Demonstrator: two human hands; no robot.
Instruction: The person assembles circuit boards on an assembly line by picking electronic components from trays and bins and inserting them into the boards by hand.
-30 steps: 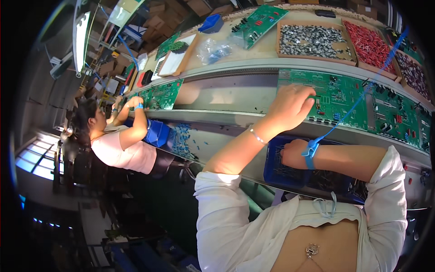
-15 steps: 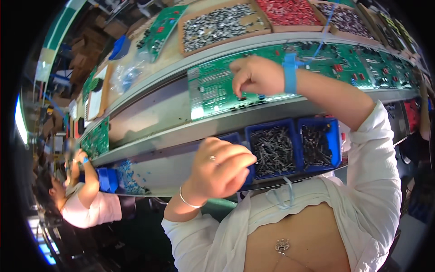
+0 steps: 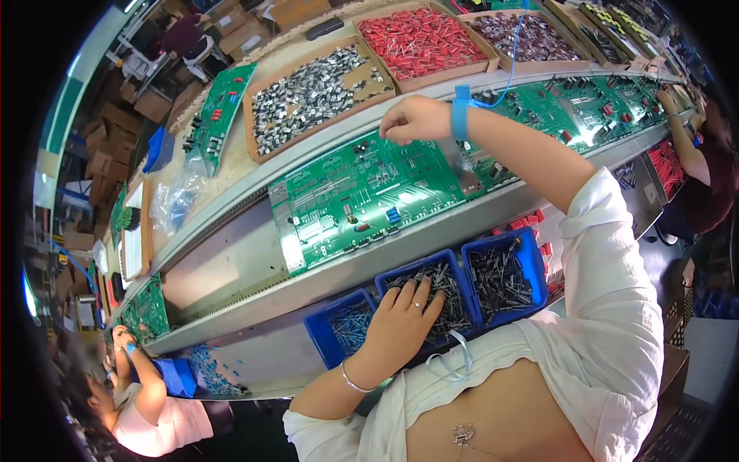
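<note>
Bins [image 3: 504, 266] (blue) flank left hand [image 3: 400, 319]; cardboard trays [image 3: 308, 96] behind.

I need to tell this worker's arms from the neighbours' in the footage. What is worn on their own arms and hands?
Left hand: a thin silver bangle and a ring. Right hand: a blue wrist strap with a blue coiled cord. White sleeves, forearms bare.

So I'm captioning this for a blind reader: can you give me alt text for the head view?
A person's left hand digs into a blue bin of small metal parts while the right hand, a blue wrist strap on it, pinches over a green circuit board on a long line. Trays of components sit behind; other workers flank the line.
</note>
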